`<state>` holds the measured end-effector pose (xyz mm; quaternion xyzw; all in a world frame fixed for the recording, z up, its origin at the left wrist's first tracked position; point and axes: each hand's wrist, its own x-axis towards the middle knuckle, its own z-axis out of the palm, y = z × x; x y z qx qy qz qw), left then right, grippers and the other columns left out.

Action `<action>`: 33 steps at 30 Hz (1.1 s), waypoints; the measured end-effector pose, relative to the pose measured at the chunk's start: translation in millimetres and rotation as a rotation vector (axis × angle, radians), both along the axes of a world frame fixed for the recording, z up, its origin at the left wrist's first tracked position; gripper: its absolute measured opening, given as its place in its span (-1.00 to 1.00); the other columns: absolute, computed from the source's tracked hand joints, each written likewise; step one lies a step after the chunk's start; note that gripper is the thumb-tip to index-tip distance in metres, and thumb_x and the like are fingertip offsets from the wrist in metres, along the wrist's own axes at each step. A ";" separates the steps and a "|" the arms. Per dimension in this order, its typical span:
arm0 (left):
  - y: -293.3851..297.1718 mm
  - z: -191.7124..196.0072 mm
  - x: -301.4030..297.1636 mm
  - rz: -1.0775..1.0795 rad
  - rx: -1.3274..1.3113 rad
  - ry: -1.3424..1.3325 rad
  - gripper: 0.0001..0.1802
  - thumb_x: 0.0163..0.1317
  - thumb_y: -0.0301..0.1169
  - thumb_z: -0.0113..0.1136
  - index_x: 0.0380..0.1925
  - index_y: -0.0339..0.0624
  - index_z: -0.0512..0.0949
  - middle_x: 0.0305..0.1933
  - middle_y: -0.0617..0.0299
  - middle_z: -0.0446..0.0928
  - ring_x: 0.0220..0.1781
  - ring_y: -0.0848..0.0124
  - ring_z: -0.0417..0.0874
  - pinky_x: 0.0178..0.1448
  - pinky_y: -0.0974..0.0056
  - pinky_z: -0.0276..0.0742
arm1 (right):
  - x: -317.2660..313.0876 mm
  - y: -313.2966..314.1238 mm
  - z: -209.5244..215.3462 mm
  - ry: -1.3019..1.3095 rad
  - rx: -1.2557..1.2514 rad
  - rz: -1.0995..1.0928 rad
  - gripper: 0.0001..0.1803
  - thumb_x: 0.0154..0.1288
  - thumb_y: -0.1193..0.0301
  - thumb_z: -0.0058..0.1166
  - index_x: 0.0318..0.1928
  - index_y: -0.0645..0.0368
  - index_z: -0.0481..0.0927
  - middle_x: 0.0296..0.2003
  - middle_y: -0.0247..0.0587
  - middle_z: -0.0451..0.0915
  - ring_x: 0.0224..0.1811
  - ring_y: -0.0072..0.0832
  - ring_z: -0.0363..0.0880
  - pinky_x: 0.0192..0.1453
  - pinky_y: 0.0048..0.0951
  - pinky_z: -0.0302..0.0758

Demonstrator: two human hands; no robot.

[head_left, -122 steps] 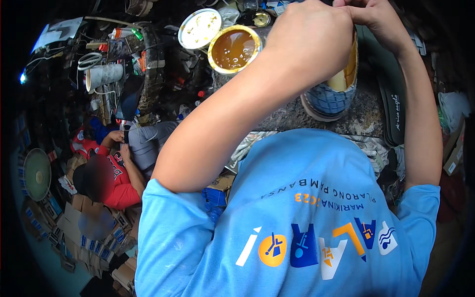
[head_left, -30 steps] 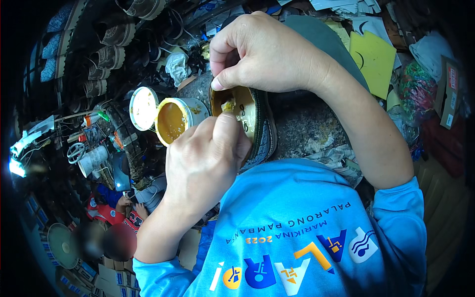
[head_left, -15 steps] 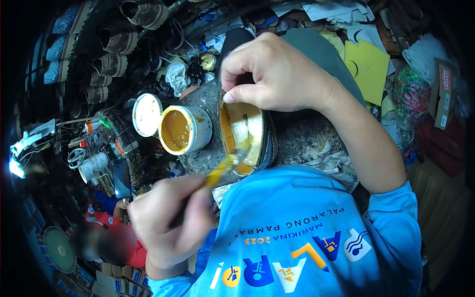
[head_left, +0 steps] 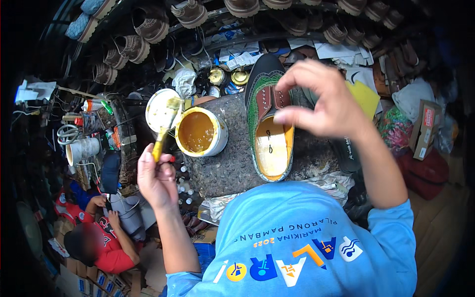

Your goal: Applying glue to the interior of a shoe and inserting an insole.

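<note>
Ok, L hand [head_left: 157, 182] grips yellow brush [head_left: 159, 143] nr tub [head_left: 222, 137]; R hand [head_left: 324, 101] spread loose by shoe [head_left: 269, 154].

The shoe [head_left: 269, 141] sits on the bench [head_left: 235, 148]. Left of it is the tub [head_left: 222, 132], with glue [head_left: 197, 129] inside. The lid [head_left: 157, 110] is just left of the tub. The brush [head_left: 161, 138] is in the left hand [head_left: 158, 180]. More shoes [head_left: 190, 14] stand behind.

We wear a light-blue T-shirt [head_left: 356, 208] with short, loose sleeves [head_left: 391, 225] ending near the elbows; big white, orange and navy graphics [head_left: 262, 267] span it, next to smaller dark and orange lettering [head_left: 292, 240]. Our forearms [head_left: 180, 242] and hands [head_left: 321, 101] are bare.
</note>
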<state>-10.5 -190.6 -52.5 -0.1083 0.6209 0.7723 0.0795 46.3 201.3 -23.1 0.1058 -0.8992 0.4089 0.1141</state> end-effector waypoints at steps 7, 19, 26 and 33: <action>6.1 -33.8 10.8 -0.061 -0.175 -0.019 -0.79 0.59 -0.29 0.16 -0.01 -0.21 0.56 -0.29 0.09 0.74 -0.58 0.62 0.53 -0.53 0.57 0.37 | 69.7 -63.4 -28.4 -0.432 -0.397 -0.436 -0.08 0.25 0.51 0.23 0.56 0.27 0.06 0.44 0.45 0.34 0.37 0.13 0.57 0.30 -0.14 0.61; -12.2 0.4 17.7 0.134 -0.724 0.501 -0.70 0.61 -0.35 0.14 0.14 -0.35 0.60 0.07 0.24 0.61 -0.04 0.54 0.56 0.01 0.44 0.46 | 107.4 -18.6 -26.4 -0.199 -0.524 -0.657 -0.31 0.37 0.40 0.36 0.43 0.26 0.37 0.34 0.16 0.52 0.37 -0.13 0.57 0.41 -0.16 0.55; 38.0 24.2 18.3 -0.148 -0.469 0.826 -0.75 0.54 -0.48 0.17 -0.40 -0.27 0.45 -0.35 0.23 0.42 -0.36 0.44 0.37 -0.24 0.33 0.30 | 185.3 -17.3 -35.9 -0.455 0.370 -0.764 -0.25 0.03 0.26 0.56 0.24 0.22 0.56 0.26 0.16 0.46 0.32 0.10 0.44 0.39 0.00 0.43; 120.8 65.8 -11.6 -0.706 -0.657 1.170 -0.68 0.09 -0.38 0.58 -0.46 -0.27 0.56 -0.35 0.08 0.57 -0.37 0.21 0.53 -0.26 0.19 0.44 | 194.8 -17.6 -38.4 -0.357 0.157 -0.863 -0.19 -0.09 0.36 0.60 0.24 0.24 0.57 0.13 0.04 0.50 0.20 0.01 0.50 0.31 -0.08 0.48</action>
